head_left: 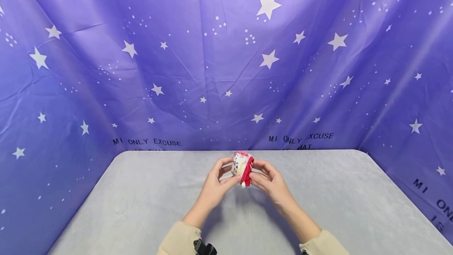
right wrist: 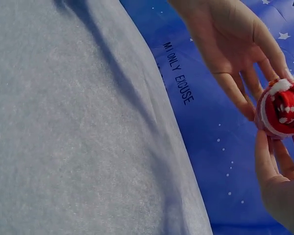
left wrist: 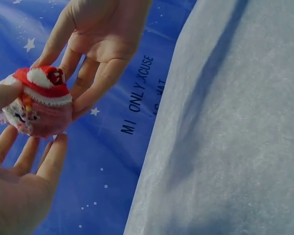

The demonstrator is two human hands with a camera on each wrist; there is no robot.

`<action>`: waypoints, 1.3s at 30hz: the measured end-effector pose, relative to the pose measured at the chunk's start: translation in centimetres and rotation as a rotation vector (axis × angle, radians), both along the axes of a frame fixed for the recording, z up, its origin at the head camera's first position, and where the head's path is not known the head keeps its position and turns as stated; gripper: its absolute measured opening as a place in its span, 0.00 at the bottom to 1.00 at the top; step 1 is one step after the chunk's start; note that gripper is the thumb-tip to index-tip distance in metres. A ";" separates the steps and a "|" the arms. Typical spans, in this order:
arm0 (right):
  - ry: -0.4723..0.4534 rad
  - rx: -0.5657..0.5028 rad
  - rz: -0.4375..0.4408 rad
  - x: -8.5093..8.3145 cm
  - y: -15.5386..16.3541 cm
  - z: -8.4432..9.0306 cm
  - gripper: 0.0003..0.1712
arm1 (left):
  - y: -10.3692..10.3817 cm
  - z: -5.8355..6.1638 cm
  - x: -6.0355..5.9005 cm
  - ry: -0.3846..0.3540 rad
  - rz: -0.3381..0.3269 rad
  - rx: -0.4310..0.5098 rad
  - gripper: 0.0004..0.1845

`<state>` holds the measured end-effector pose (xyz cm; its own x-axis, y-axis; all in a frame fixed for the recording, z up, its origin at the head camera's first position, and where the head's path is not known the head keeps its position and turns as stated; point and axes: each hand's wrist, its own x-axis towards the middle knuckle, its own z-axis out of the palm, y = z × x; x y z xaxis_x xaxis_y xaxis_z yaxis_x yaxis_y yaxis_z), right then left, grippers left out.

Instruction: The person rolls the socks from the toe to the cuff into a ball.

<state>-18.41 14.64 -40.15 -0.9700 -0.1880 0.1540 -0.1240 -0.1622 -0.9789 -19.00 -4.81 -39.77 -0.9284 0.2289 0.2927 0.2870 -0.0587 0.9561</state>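
Observation:
A small rolled-up bundle of socks point(head_left: 242, 168), white and pink with a red cuff, is held up between both hands above the far part of the table. My left hand point(head_left: 216, 182) grips its left side with the thumb in front and the fingers behind. From the right, my right hand point(head_left: 270, 180) pinches the red cuff. In the left wrist view the socks point(left wrist: 44, 110) show white fuzzy trim and a pink body with a small pattern. The right wrist view shows the folded red opening of the socks point(right wrist: 289, 110).
A light grey table point(head_left: 152, 192) with rounded far corners lies below the hands. Behind and beside it hangs a purple-blue cloth point(head_left: 198, 62) with white stars and black lettering. Beige sleeves point(head_left: 180, 239) cover the forearms.

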 end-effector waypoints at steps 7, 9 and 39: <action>0.046 0.087 -0.156 0.2 -0.9 0.6 0.18 | 0.2 0.5 -0.4 -0.043 -0.072 -0.048 0.31; 0.066 0.130 -0.218 0.1 -1.2 0.9 0.14 | 0.4 0.8 -0.4 -0.050 -0.068 -0.071 0.34; 0.191 0.171 -0.318 1.5 -1.5 -0.6 0.06 | 1.8 1.3 0.2 -0.035 0.122 -0.274 0.33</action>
<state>-16.94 13.14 -40.71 -0.9409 0.0786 0.3294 -0.3236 0.0771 -0.9430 -18.85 -2.97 -38.52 -0.9622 0.1814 0.2031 0.2431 0.2357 0.9409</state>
